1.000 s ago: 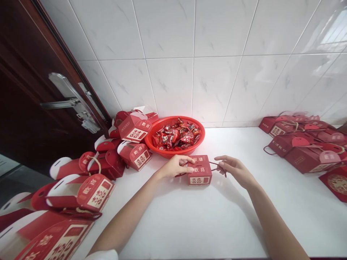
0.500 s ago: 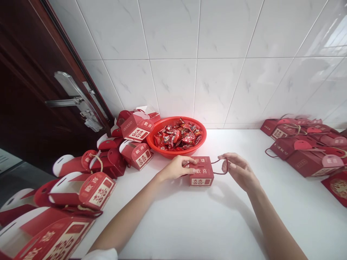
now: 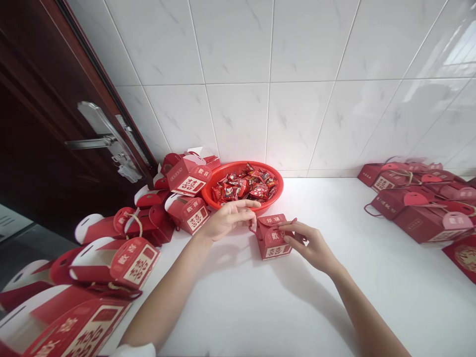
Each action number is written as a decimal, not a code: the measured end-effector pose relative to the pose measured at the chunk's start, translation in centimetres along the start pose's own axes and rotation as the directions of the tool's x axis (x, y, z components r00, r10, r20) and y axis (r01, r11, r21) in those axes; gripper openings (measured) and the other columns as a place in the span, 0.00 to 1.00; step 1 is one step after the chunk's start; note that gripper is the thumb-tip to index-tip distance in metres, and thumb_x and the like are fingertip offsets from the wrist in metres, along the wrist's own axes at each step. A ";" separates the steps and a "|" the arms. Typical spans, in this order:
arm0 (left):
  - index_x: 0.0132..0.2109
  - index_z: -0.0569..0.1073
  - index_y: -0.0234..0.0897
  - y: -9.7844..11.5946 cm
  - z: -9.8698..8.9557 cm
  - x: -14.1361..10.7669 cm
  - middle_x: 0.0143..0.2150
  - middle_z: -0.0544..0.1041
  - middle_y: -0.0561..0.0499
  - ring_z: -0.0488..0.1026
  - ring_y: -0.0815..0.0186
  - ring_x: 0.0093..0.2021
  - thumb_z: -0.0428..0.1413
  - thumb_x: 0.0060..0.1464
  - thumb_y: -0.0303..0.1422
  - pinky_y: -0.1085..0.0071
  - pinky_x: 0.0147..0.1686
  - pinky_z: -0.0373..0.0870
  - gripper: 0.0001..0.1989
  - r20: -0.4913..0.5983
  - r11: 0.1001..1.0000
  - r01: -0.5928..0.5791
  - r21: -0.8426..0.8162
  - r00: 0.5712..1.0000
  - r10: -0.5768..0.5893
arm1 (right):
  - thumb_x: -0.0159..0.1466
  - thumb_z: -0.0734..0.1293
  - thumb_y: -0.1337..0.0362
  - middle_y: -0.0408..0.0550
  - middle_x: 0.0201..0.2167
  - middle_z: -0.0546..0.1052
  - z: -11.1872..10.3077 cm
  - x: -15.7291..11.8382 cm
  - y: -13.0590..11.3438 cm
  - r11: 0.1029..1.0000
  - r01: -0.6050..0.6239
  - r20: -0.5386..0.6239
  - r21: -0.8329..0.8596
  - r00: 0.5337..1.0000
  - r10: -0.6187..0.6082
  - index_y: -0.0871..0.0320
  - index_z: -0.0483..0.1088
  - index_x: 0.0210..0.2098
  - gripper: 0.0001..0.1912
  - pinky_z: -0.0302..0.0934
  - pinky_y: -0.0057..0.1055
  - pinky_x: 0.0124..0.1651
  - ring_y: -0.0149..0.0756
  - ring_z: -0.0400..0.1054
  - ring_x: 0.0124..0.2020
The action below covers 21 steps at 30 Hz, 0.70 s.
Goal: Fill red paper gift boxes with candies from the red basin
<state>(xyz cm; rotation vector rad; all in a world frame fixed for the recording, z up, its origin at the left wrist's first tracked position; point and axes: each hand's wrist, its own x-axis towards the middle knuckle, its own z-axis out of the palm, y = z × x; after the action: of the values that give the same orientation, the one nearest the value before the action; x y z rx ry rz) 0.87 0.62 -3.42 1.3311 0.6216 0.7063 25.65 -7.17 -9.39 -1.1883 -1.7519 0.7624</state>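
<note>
A small red gift box with white characters and a pale front label stands on the white tabletop, its top flaps folded over. My right hand grips the box at its top and right side, thumb at the front edge. Some of the right-hand cord shows beneath those fingers. At the box's left, my left hand is pinched on the dark red cord handle, index finger stretched above it. Just behind is a red plastic basket of wrapped candies.
Several open red boxes crowd the left side. More red boxes with cord handles lie at the right. A white tiled wall bounds the back, and a dark wooden door with a metal handle stands at left.
My right hand has left the right cord and moved left onto the box. My left hand has come off the box top to the left cord. The box has turned slightly.
</note>
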 end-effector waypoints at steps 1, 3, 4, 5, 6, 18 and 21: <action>0.48 0.77 0.33 0.0 -0.1 0.0 0.32 0.79 0.49 0.75 0.66 0.34 0.65 0.52 0.33 0.68 0.40 0.69 0.16 0.014 0.998 -0.022 -0.053 1.000 0.023 | 0.67 0.64 0.57 0.51 0.39 0.79 0.1 0.0 -0.1 1.000 0.006 0.005 -0.016 1.000 -0.006 0.55 0.78 0.45 0.13 0.60 0.31 0.28 0.31 0.61 0.24; 0.48 0.78 0.33 -0.3 0.0 0.1 0.37 0.82 0.46 0.78 0.63 0.40 0.64 0.52 0.29 0.66 0.46 0.70 0.16 0.035 0.993 -0.052 -0.109 0.998 0.056 | 0.67 0.64 0.60 0.49 0.33 0.77 0.2 0.1 -0.1 0.998 0.020 0.018 -0.062 1.000 -0.019 0.55 0.78 0.45 0.13 0.60 0.31 0.29 0.32 0.61 0.24; 0.49 0.78 0.34 -0.5 0.1 0.2 0.40 0.82 0.45 0.78 0.62 0.43 0.64 0.52 0.28 0.65 0.48 0.70 0.16 0.042 0.992 -0.062 -0.113 0.997 0.067 | 0.67 0.64 0.61 0.48 0.32 0.76 0.3 0.1 -0.2 0.996 0.030 0.021 -0.082 0.999 -0.028 0.55 0.78 0.44 0.12 0.60 0.31 0.29 0.32 0.62 0.24; 0.49 0.78 0.35 -0.8 0.4 0.4 0.42 0.83 0.45 0.78 0.61 0.45 0.64 0.52 0.27 0.64 0.50 0.70 0.16 0.044 0.992 -0.073 -0.104 0.996 0.077 | 0.67 0.64 0.62 0.48 0.31 0.76 0.4 0.2 -0.3 0.994 0.040 0.026 -0.097 0.999 -0.038 0.55 0.78 0.44 0.12 0.60 0.31 0.29 0.32 0.62 0.24; 0.49 0.78 0.35 -1.2 0.6 0.5 0.44 0.83 0.44 0.78 0.60 0.46 0.64 0.52 0.27 0.63 0.52 0.70 0.16 0.040 0.993 -0.083 -0.084 0.995 0.086 | 0.67 0.63 0.62 0.48 0.31 0.76 0.4 0.2 -0.3 0.993 0.048 0.032 -0.104 0.998 -0.045 0.55 0.78 0.43 0.12 0.60 0.31 0.29 0.32 0.62 0.25; 0.54 0.77 0.36 -4.5 3.3 1.4 0.49 0.82 0.44 0.80 0.59 0.46 0.64 0.52 0.31 0.62 0.50 0.77 0.21 -0.057 0.884 -0.295 0.364 0.940 0.337 | 0.65 0.64 0.61 0.47 0.33 0.79 -0.6 2.9 -3.6 0.999 0.004 0.053 0.042 0.999 -0.006 0.57 0.75 0.43 0.11 0.64 0.32 0.34 0.34 0.69 0.30; 0.55 0.77 0.38 -4.4 3.4 1.3 0.51 0.81 0.44 0.78 0.58 0.50 0.65 0.53 0.32 0.60 0.55 0.74 0.22 -0.075 0.789 -0.382 0.482 0.879 0.471 | 0.63 0.66 0.59 0.49 0.36 0.80 -0.4 4.0 -4.6 0.974 -0.044 0.049 0.221 0.998 0.034 0.58 0.73 0.42 0.11 0.68 0.36 0.40 0.40 0.75 0.37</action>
<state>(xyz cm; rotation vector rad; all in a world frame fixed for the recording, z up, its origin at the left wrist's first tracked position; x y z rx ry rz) 4.69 -1.01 -7.30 1.8938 0.6697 1.1200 23.43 -5.11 -4.12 -1.0641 -1.6342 0.9878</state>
